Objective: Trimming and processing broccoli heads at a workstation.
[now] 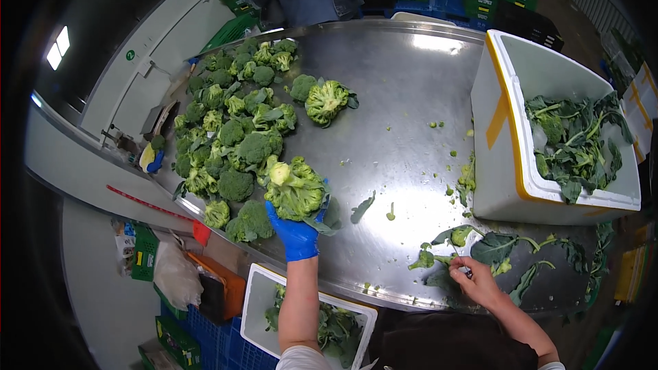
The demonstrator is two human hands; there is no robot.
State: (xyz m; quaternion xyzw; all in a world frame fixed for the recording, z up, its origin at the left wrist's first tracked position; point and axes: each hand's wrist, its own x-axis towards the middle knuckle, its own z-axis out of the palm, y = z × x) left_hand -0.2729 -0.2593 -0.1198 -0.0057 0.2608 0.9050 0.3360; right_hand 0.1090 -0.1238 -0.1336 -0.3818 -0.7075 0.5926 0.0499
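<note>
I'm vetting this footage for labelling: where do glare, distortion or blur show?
Head view: glare whitens the metal table left of the large foam box; head view: table edges bow, picture corners go black; head view: left hand and its broccoli look fairly sharp.

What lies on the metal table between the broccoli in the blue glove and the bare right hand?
In the head view, a loose leaf, a small green sprig and, nearest the right hand, a small broccoli floret lie between.
</note>
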